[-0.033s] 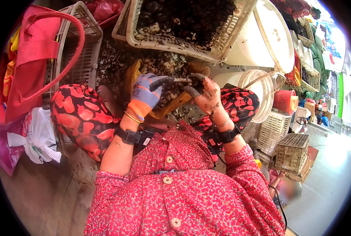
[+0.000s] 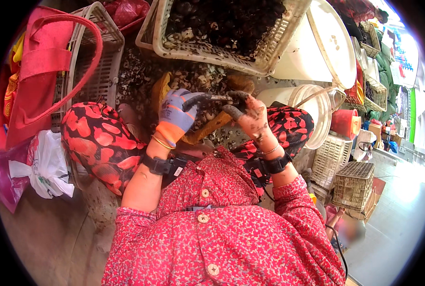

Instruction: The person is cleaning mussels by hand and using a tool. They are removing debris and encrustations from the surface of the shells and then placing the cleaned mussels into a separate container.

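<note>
My left hand wears a grey-purple glove with an orange cuff and a dark covering on a finger. Its fingers are closed at one end of a thin, pale, narrow tool. The tool's other end meets my right hand, which is bare and smudged, with black coverings on its fingertips. These fingers are bent together around something dark and small that I cannot make out. Both hands are over a floor strewn with dark and whitish peelings. Beyond them, a pale plastic crate holds many dark round pieces.
To the right are a large white bucket and a smaller white bucket. At left stand another crate, a red bag and a white plastic bag. Stacked crates and a red bucket lie farther right.
</note>
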Demonstrator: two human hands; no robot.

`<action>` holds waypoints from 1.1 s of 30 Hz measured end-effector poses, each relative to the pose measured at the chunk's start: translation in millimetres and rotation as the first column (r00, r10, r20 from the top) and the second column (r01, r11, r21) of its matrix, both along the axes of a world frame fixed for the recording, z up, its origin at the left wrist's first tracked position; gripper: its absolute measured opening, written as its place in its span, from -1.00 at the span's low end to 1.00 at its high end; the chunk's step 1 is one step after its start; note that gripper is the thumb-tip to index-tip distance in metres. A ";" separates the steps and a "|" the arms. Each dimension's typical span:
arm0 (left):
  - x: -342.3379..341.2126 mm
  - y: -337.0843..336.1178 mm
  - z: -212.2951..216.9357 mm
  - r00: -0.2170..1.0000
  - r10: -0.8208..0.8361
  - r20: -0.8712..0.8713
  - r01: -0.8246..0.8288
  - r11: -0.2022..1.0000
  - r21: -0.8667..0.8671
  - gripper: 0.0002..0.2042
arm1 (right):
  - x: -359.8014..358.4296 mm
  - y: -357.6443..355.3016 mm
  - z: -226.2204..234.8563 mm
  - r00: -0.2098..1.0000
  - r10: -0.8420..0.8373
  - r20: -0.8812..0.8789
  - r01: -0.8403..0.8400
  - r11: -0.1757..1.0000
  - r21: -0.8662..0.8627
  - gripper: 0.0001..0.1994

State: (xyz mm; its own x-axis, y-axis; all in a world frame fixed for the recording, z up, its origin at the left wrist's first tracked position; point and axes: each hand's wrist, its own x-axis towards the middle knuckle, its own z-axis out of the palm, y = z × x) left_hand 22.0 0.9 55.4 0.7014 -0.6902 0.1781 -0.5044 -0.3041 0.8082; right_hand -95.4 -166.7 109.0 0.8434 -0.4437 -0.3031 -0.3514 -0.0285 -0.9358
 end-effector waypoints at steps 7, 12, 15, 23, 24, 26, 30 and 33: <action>-27.8 -16.3 -41.0 0.690 -0.027 -0.723 -0.136 0.977 -0.167 -0.79 | -9.4 -2.2 -1.3 0.942 0.319 -0.107 -0.320 0.947 0.010 -0.81; -15.2 -17.0 -22.9 0.854 -0.184 -0.486 -0.016 0.926 -0.378 -0.76 | -7.9 10.6 -4.0 0.989 0.107 -0.101 -0.094 0.988 0.126 -0.82; -13.4 -14.3 1.2 0.982 -0.188 -0.015 0.175 0.939 -0.296 -0.73 | -5.2 5.3 3.5 0.990 0.137 0.016 -0.136 0.990 -0.034 -0.83; -9.6 -17.1 1.5 0.986 -0.164 -0.024 0.149 0.940 -0.307 -0.69 | -0.5 3.7 17.5 0.978 0.209 0.021 -0.204 0.969 -0.139 -0.78; -5.4 -14.4 -11.1 0.970 -0.113 -0.216 0.053 0.962 -0.266 -0.70 | -2.1 5.7 16.5 0.980 0.194 0.044 -0.187 0.974 -0.130 -0.77; -2.2 -12.3 -9.0 0.900 -0.046 -0.433 -0.073 0.964 -0.254 -0.67 | 0.0 11.8 22.9 1.000 -0.010 -0.013 0.012 0.991 0.135 -0.75; -11.4 -17.8 5.5 0.984 -0.162 0.073 0.177 0.922 -0.345 -0.67 | 1.0 3.8 14.0 0.977 0.201 0.077 -0.183 0.963 -0.197 -0.71; 2.6 -6.1 -57.2 0.909 0.061 -0.411 -0.115 0.988 -0.108 -0.77 | 7.7 17.7 36.0 0.998 0.021 -0.065 -0.016 0.997 0.074 -0.72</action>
State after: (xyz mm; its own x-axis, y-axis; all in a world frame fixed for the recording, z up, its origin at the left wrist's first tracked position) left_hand 24.5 -5.2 -1.8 0.7884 -0.6128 -0.0531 -0.1007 -0.2138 0.9717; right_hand -87.7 -149.0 145.0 0.8283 -0.4028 -0.3896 -0.4126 0.0321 -0.9104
